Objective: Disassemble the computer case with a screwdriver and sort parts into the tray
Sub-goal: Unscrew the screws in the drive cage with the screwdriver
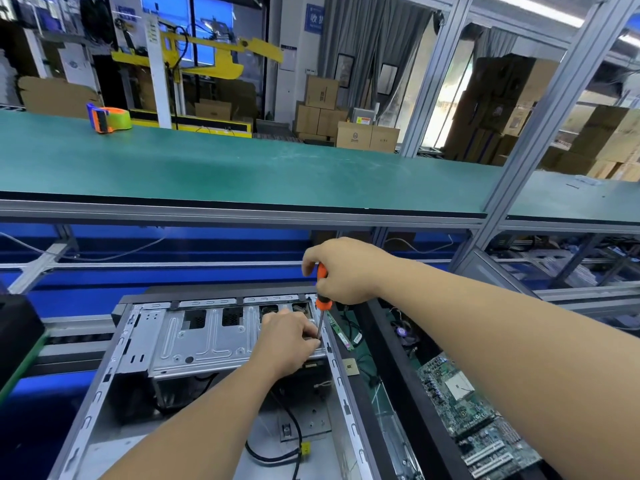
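Here two hands (343, 271), one screwdriver (322, 299).

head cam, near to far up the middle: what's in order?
Black cable with yellow connector → silver metal drive cage → left hand at the screwdriver tip → right hand gripping the orange-handled screwdriver → green bench mat → cardboard boxes.

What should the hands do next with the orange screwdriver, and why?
Probably turn the screwdriver to loosen a screw. The right hand grips its orange handle from above, the shaft points down at the right edge of the metal drive cage, and the left hand pinches near the tip, seemingly steadying it. The screw itself is hidden by the fingers, so this is a guess.
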